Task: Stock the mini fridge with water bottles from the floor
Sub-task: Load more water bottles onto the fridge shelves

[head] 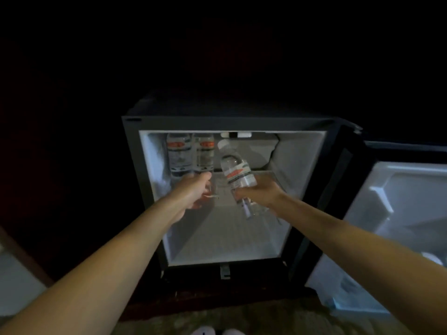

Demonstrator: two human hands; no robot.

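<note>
The mini fridge (227, 123) stands open and lit inside. Two water bottles (179, 153) (205, 152) with red-and-white labels stand side by side at the back left of its upper shelf. My right hand (261, 193) grips a third water bottle (235, 165) by its lower half, tilted with its cap toward the upper left, just in front of the shelf. Below that hand the neck and white cap of another bottle (246, 209) point down toward me. My left hand (191, 189) is curled around a clear bottle with a red label, mostly hidden beneath the fingers.
The fridge door (399, 201) hangs open to the right, its white inner shelves facing me. The fridge's lower floor (225, 238) is bare and white. Dark cabinet surrounds the fridge. Carpet and my white shoe tips (205, 331) are at the bottom edge.
</note>
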